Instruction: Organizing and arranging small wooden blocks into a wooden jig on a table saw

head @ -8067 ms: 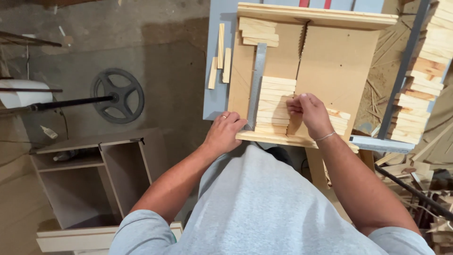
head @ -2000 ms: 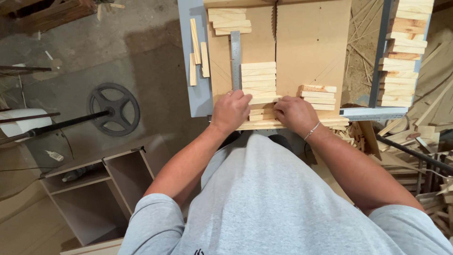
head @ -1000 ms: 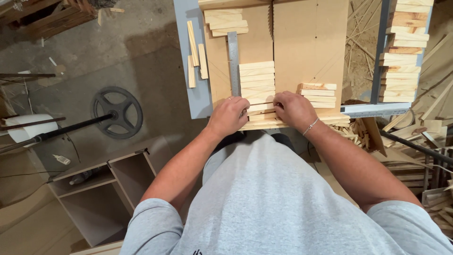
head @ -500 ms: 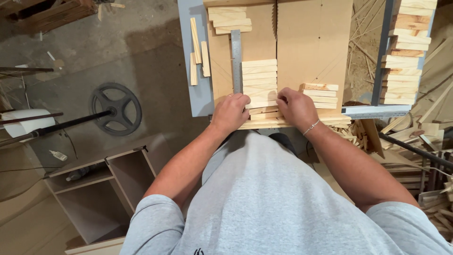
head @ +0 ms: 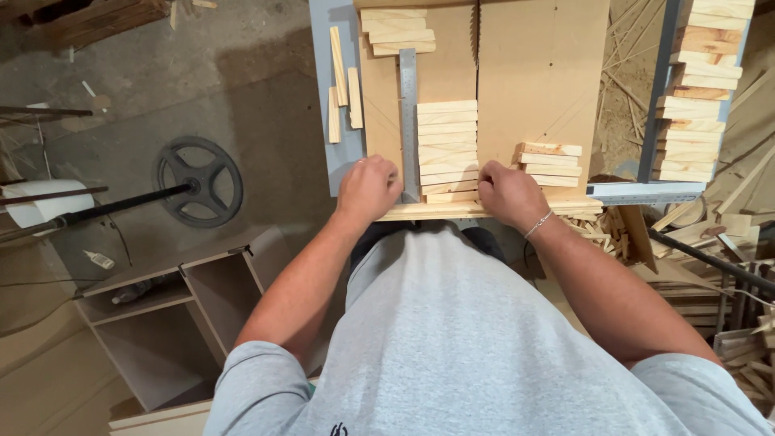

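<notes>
From the head view, a row of pale wood blocks [head: 447,149] lies flat on a brown board [head: 541,73], packed side to side with cut ends flush against a grey metal fence [head: 408,121]. The blocks are short, light pine, with faint grain.

The left hand [head: 368,187] rests half-curled, knuckles up, on the board's near edge, just left of the fence's near end; it grips nothing that shows. The right hand [head: 510,194] sits loosely closed just right of the row's nearest blocks, fingertips touching them, a thin bracelet at the wrist. Just beyond the right hand lies a smaller stack [head: 549,164] of blocks, apart from the row.

Between the hands the row fills the gap, so room sideways is tight. The board's near edge [head: 452,211] runs under both hands, right at the person's body. A narrow saw slot [head: 475,36] splits the board beyond the row, and open board lies far right of it. Left of the left hand the grey counter [head: 323,97] ends; the floor drops away there. More blocks [head: 397,31] lie at the far end.
</notes>
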